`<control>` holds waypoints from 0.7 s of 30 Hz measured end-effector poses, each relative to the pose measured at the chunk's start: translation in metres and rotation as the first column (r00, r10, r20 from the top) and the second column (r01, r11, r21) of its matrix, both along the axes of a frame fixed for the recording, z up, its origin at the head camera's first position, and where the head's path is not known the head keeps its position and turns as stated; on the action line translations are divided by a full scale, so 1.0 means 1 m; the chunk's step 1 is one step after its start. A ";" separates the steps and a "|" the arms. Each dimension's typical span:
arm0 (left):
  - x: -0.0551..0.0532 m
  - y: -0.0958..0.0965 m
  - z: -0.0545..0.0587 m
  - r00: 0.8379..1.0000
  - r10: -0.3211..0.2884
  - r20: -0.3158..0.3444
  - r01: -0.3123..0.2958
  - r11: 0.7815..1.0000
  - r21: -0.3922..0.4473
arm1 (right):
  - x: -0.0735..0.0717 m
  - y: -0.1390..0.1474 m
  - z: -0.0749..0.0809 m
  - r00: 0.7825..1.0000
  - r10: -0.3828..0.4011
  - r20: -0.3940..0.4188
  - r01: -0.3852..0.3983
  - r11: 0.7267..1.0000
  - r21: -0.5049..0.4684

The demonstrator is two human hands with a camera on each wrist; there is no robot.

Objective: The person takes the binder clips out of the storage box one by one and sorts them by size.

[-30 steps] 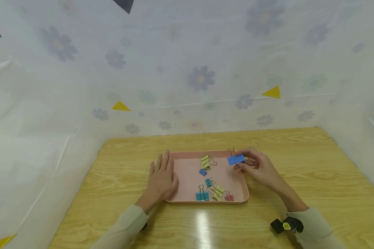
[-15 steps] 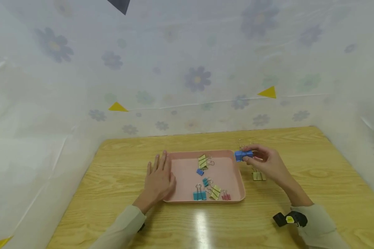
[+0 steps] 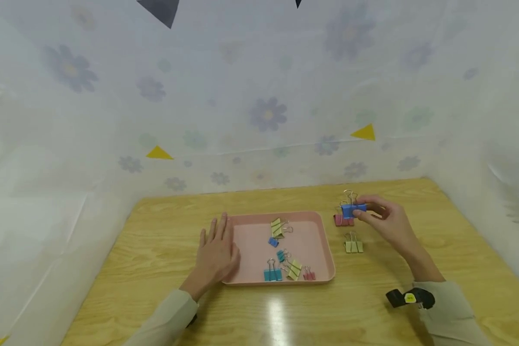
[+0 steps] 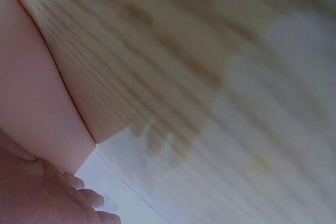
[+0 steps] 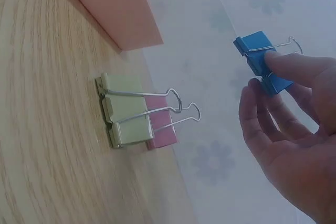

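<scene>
My right hand (image 3: 387,218) pinches a blue binder clip (image 3: 350,210) between thumb and fingers, its wire handles pointing up. In the right wrist view the blue clip (image 5: 257,56) hangs above the table. Behind it in the head view stands a pink binder clip (image 3: 343,220), partly covered. A pale yellow binder clip (image 3: 353,247) stands upright closer to me. My left hand (image 3: 216,252) rests with straight fingers along the left side of a pink tray (image 3: 246,281). In the left wrist view, its fingers (image 4: 92,199) show at the tray's wall (image 4: 42,87).
Inside the tray lie two yellow clips (image 3: 278,228), a small blue clip (image 3: 273,242), a small teal clip (image 3: 281,255), a larger teal clip (image 3: 273,275) and a small pink clip (image 3: 309,276). The wooden table (image 3: 168,226) ends at a flowered sheet (image 3: 242,144).
My right hand has carried the blue binder clip from over the tray to the right, beyond its edge. The pink and yellow clips there now show more fully. The left hand stays at the tray.
</scene>
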State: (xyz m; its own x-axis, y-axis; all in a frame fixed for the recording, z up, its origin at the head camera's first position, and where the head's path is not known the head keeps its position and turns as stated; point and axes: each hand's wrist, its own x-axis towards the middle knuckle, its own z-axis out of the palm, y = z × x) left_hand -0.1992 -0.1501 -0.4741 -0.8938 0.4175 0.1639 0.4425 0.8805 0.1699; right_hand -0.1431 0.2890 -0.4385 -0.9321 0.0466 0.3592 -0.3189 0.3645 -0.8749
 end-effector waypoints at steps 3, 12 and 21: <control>0.000 0.003 0.002 1.000 0.002 0.020 -0.002 1.000 0.000 | 0.001 0.009 -0.003 0.999 -0.049 0.014 0.049 0.999 0.017; -0.001 0.007 0.002 1.000 -0.002 0.019 0.001 1.000 0.007 | 0.001 0.036 -0.012 0.991 -0.131 0.008 0.131 0.990 0.058; 0.000 0.007 0.005 1.000 0.007 0.020 -0.007 1.000 -0.005 | 0.001 0.059 -0.026 0.989 -0.136 0.064 0.131 0.989 0.068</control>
State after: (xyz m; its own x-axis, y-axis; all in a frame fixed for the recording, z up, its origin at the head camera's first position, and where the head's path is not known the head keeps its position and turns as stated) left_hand -0.1996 -0.1427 -0.4688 -0.8997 0.4122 0.1439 0.4330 0.8843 0.1748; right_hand -0.1417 0.3481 -0.4640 -0.9414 0.1514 0.3014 -0.2042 0.4552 -0.8667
